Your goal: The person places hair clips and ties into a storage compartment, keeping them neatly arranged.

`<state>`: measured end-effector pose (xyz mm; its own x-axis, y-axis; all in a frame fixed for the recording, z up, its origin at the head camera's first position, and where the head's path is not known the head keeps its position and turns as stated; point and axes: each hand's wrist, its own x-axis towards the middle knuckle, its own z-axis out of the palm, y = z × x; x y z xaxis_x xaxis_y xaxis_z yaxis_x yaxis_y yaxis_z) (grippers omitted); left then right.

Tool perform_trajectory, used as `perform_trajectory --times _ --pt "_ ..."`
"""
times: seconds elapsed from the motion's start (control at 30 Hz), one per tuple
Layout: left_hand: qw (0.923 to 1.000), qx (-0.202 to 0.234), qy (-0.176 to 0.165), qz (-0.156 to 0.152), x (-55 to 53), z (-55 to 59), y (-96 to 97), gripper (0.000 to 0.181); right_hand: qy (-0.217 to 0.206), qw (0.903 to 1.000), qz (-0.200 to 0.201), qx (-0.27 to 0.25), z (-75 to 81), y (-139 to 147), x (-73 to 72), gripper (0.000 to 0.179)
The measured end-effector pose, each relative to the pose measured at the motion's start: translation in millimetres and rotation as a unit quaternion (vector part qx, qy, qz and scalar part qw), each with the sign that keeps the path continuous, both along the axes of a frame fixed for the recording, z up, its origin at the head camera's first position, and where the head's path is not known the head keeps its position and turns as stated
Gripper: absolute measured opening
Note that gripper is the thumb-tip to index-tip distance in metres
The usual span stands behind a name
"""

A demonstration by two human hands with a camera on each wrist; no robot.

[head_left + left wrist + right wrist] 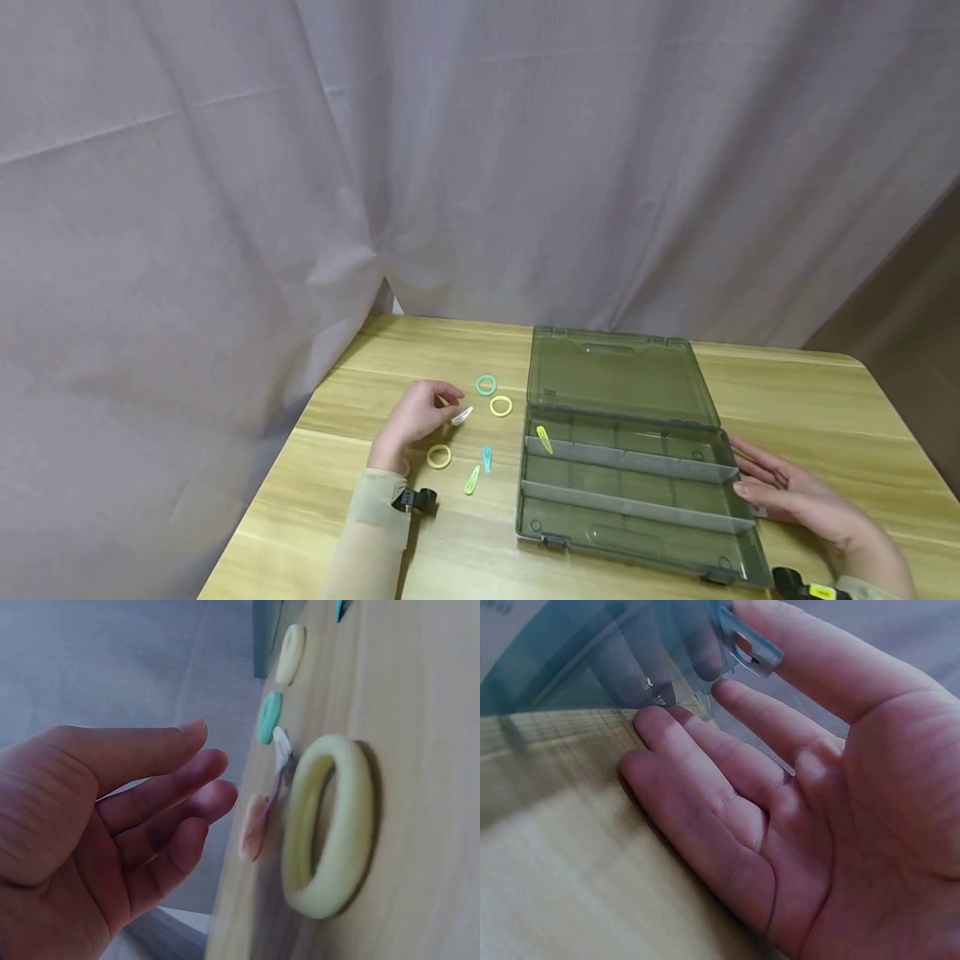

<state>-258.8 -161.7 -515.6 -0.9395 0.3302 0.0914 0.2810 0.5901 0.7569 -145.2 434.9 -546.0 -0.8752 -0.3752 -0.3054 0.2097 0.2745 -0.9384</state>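
Note:
In the head view my left hand (422,412) is at a white snap hair clip (462,416) on the table. The left wrist view shows gaps between thumb and fingers, with nothing held; the white clip (282,750) lies past the fingertips. A yellow hair tie (330,825) is close by, with a pink one (254,829) behind it. My right hand (806,500) rests against the right side of a translucent green compartment box (637,504), thumb tip at its rim and extended fingers along the outer wall. A yellow hair clip (544,439) sits at the left of the box's back compartment.
Between left hand and box lie a blue clip (487,459), a green clip (472,480), a green hair tie (486,385) and another yellow hair tie (501,406). The box lid (618,379) is folded back toward the grey curtain (510,167).

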Motion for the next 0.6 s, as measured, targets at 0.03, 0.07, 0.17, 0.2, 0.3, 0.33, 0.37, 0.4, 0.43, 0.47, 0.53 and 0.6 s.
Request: perform_trajectory --times 0.03,0.07,0.17,0.2,0.3,0.33,0.37,0.4,0.43,0.47,0.53,0.6 --pt "1.0000 0.000 0.001 0.001 -0.4 1.1 -0.6 0.020 0.001 1.0000 0.001 -0.001 -0.2 0.0 -0.5 0.075" --pt "1.0000 -0.002 0.001 0.001 -0.4 2.5 -0.7 0.021 0.004 1.0000 0.003 -0.003 -0.2 0.5 -0.6 0.074" --pt "1.0000 -0.004 0.006 -0.005 -0.7 5.6 0.1 0.022 0.011 0.9998 -0.002 -0.016 1.1 1.6 2.1 0.074" --pt "0.9999 -0.007 0.007 -0.007 -1.0 6.0 0.7 0.022 0.017 0.9997 -0.002 -0.017 1.9 2.0 3.5 0.074" --pt "0.9998 -0.011 0.011 -0.010 -1.4 6.9 2.4 0.022 0.029 0.9993 -0.005 -0.022 3.3 2.9 6.6 0.074" --pt "0.9998 -0.012 0.012 -0.011 -1.6 6.8 2.7 0.021 0.029 0.9993 -0.006 -0.023 3.6 2.8 7.1 0.074" --pt "0.9998 -0.012 0.012 -0.010 -1.5 6.7 2.6 0.021 0.029 0.9993 -0.007 -0.023 3.7 2.4 7.1 0.074" --pt "0.9998 -0.014 0.012 -0.009 -1.2 6.5 2.2 0.021 0.030 0.9994 -0.004 -0.019 3.5 2.0 6.7 0.074" --pt "0.9998 -0.015 0.011 -0.008 -0.6 6.5 1.5 0.021 0.027 0.9995 -0.004 -0.018 3.0 1.3 5.8 0.074" --pt "0.9998 -0.016 0.010 -0.008 0.0 6.4 0.6 0.020 0.023 0.9996 -0.003 -0.016 2.6 0.6 4.7 0.074" --pt "0.9998 -0.016 0.007 -0.006 1.4 6.3 -1.2 0.020 0.015 0.9998 -0.001 -0.014 1.5 -0.3 3.5 0.074" --pt "0.9999 -0.015 0.004 -0.006 2.2 5.8 -3.0 0.021 0.017 0.9998 0.001 -0.009 0.1 -0.3 2.6 0.074"
